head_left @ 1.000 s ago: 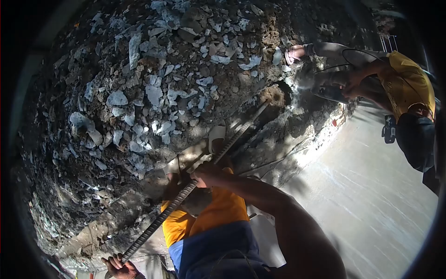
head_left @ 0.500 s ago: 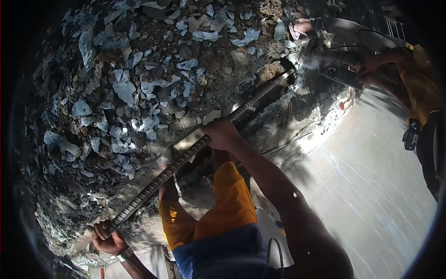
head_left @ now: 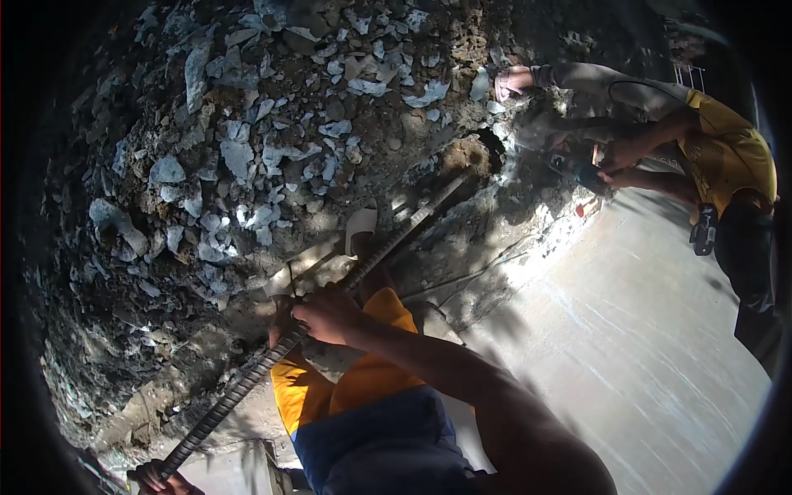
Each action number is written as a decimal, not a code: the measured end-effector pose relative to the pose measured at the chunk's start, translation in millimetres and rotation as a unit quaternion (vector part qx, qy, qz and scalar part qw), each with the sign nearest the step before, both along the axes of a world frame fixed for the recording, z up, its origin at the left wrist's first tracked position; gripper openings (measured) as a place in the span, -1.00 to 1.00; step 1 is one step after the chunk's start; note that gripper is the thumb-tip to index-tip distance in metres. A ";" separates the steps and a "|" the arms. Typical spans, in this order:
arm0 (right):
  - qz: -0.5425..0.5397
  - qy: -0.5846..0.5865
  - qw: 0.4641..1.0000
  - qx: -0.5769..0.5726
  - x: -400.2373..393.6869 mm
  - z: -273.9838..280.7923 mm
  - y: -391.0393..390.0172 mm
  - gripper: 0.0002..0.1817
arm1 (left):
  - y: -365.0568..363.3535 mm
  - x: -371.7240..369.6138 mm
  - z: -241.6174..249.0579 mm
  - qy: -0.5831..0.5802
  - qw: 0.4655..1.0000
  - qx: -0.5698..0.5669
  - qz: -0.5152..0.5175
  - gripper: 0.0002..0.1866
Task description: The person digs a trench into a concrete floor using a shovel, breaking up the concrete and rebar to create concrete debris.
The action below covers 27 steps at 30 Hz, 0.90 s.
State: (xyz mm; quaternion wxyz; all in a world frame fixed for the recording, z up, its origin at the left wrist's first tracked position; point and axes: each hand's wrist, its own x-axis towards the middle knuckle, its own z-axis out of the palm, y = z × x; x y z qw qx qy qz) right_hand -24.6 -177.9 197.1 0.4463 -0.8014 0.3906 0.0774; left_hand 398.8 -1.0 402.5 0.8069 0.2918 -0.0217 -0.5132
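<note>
A long ribbed steel bar (head_left: pixel 235 394) runs diagonally from the lower left up toward the middle right. Its far tip rests on the dirt beside a dark hole (head_left: pixel 492 148). My right hand (head_left: pixel 327 313) is wrapped round the middle of the bar, over my knees. At the bottom left edge my left hand (head_left: pixel 162 478) grips the bar's near end. Below the bar are my orange and blue shorts (head_left: pixel 371 421). A sandal (head_left: pixel 360 224) shows just above the bar.
Broken concrete and stones (head_left: pixel 239 157) cover the ground at the left and top. At the right a co-worker in a yellow shirt (head_left: pixel 730 153) holds a power tool (head_left: pixel 577 172) near the hole. A smooth pale concrete slab (head_left: pixel 627 313) lies at the lower right.
The bar and both my hands have moved down and to the left, and the bar's tip has come away from the hole. The co-worker appears slightly lower and further left.
</note>
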 end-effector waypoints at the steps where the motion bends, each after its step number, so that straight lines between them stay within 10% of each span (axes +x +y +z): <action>1: -0.002 0.003 1.000 -0.003 -6.9 2.0 -4.1 -0.79 | 4.9 10.3 -1.9 -0.105 0.993 -0.006 -0.053 -0.69; 10: -0.076 0.027 0.994 -0.073 -183.0 -119.7 -70.0 -0.74 | -98.9 -180.6 -142.5 -0.050 0.988 0.145 0.032 -0.89; 23: -0.112 -0.010 0.986 -0.122 -143.9 -78.6 -42.9 -0.79 | -108.9 -169.7 -18.3 -0.151 0.977 0.108 -0.100 -0.94; 27: -0.083 -0.037 0.994 -0.054 -80.9 -82.2 -18.9 -0.78 | -59.9 -113.4 -29.4 -0.141 0.976 0.166 0.003 -0.91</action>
